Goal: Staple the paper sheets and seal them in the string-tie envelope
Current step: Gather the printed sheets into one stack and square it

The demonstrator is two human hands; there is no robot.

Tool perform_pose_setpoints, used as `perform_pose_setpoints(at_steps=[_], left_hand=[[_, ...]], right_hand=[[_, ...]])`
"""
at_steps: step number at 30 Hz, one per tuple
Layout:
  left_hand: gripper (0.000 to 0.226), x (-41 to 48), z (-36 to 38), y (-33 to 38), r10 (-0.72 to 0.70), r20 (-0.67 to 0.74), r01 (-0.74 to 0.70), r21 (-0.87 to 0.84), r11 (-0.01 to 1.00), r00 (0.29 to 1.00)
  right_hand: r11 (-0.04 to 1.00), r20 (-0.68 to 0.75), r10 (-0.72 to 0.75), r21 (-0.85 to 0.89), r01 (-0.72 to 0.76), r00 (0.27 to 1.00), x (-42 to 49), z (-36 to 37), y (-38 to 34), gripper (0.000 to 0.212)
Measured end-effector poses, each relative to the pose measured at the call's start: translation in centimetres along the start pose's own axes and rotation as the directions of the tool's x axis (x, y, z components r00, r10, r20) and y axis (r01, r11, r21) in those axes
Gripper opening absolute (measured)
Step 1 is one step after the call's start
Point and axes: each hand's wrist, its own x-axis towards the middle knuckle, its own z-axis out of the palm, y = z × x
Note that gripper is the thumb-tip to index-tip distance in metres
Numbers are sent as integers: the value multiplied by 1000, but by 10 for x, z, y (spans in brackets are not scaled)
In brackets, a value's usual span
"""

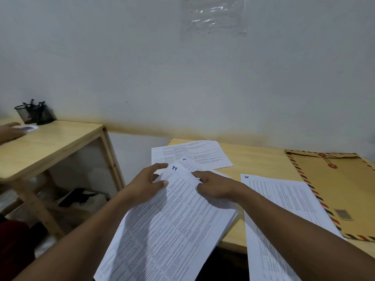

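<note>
A stack of printed sheets [172, 224], its top page marked "1", hangs over the front left edge of the low wooden table [255, 159]. My left hand [146, 183] grips its upper left corner, thumb on top. My right hand [213, 187] pinches the upper right corner of the same stack. A sheet marked "4" [187, 162] pokes out beneath. Another printed sheet [194, 154] lies further back. A sheet marked "5" [280, 199] lies to the right. The brown string-tie envelope [345, 191], with striped border and red discs, rests flat at the far right. No stapler is in view.
A taller wooden shelf unit [54, 142] stands at left with a black mesh pen holder [33, 114] on top. Another person's hand [10, 131] rests there beside a small white object [30, 128]. A dark object [77, 196] lies on the lower shelf. A white wall is behind.
</note>
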Motion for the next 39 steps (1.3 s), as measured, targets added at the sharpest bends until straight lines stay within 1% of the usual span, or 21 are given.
perform_pose_setpoints(at_steps=[3, 5, 7, 9, 11, 13, 15, 17, 19, 21, 23, 26, 28, 29, 31, 33, 35, 37, 39], left_hand=[[44, 3, -2, -4, 30, -83, -33, -32, 999, 996], [43, 7, -4, -9, 40, -136, -44, -32, 998, 990], [43, 12, -7, -13, 44, -181, -50, -29, 998, 982], [45, 16, -8, -16, 45, -205, -53, -31, 998, 978], [46, 18, -9, -17, 40, -213, -53, -52, 997, 976], [46, 20, -8, -18, 31, -212, -50, -84, 995, 977], [46, 22, -8, -19, 27, -206, -49, -98, 994, 978], [46, 24, -6, -21, 18, -205, -42, -115, 992, 979], [44, 26, -4, -22, 13, -209, -41, -128, 991, 978], [43, 26, -3, -22, 12, -213, -43, -145, 988, 977], [40, 26, -1, -21, 6, -215, -39, -154, 987, 977], [32, 27, -2, -17, -11, -192, -23, -174, 984, 981], [23, 28, -3, -11, -11, -164, -17, -169, 986, 986], [17, 28, -3, -7, -4, -150, -20, -158, 987, 989], [9, 28, -1, 0, 14, -124, -30, -130, 991, 992], [8, 29, 3, 7, 37, -100, -47, -100, 994, 994], [10, 32, 8, 12, 55, -77, -60, -66, 996, 996], [12, 34, 12, 15, 51, -64, -54, -53, 997, 997], [14, 37, 16, 17, 44, -71, -48, -48, 998, 997]], right_hand=[[1000, -18, 22, 2, -22, 1000, 9, -5, -2, 40], [999, -68, 45, -25, -47, 997, 18, -9, 1, 34], [992, -195, 53, -99, -74, 979, 29, -14, 9, 31], [977, -315, 60, -175, -120, 947, 39, -17, 21, 31], [951, -377, 95, -239, -196, 921, 45, -19, 35, 37], [895, -383, 131, -351, -275, 914, 46, -18, 45, 45], [830, -361, 131, -469, -301, 923, 44, -17, 49, 49], [815, -366, 101, -502, -288, 925, 44, -17, 51, 50], [827, -382, 82, -490, -277, 921, 44, -18, 51, 49], [851, -392, 99, -443, -282, 915, 43, -19, 50, 50], [891, -403, 119, -359, -277, 907, 41, -20, 50, 51], [970, -367, 158, -118, -214, 917, 35, -25, 45, 63], [980, -310, 199, 47, -194, 930, 32, -30, 44, 69], [975, -274, 216, 110, -193, 937, 30, -33, 43, 66], [963, -211, 212, 211, -168, 954, 22, -39, 41, 52], [940, -186, 175, 324, -108, 967, 15, -44, 41, 40], [901, -199, 111, 434, -14, 974, 7, -48, 41, 26], [886, -231, 67, 460, 48, 971, 1, -50, 41, 15], [905, -244, 27, 418, 80, 970, -5, -50, 41, 9]])
